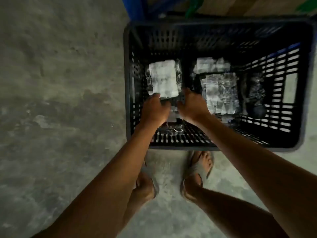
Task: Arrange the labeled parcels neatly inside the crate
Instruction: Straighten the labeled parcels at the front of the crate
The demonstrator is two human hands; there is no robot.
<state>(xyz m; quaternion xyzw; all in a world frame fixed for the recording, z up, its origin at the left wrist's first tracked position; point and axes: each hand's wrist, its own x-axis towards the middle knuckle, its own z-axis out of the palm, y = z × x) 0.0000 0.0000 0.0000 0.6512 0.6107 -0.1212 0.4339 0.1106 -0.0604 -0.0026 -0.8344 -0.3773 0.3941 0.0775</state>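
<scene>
Both hands, left (pixel 155 109) and right (pixel 193 107), grip the near end of a white-labelled parcel (pixel 163 79) inside the black crate (pixel 223 145), with two more parcels (pixel 221 93) lying to its right.

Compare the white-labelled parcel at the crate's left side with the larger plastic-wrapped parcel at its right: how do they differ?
The white-labelled left parcel is smaller; the plastic-wrapped right parcel is larger. Both hands, left hand and right hand, are at the left parcel's near edge; the right parcel lies untouched. The left parcel lies alone; the right parcel overlaps another parcel behind it. Both lie flat in the black slatted plastic crate.
</scene>
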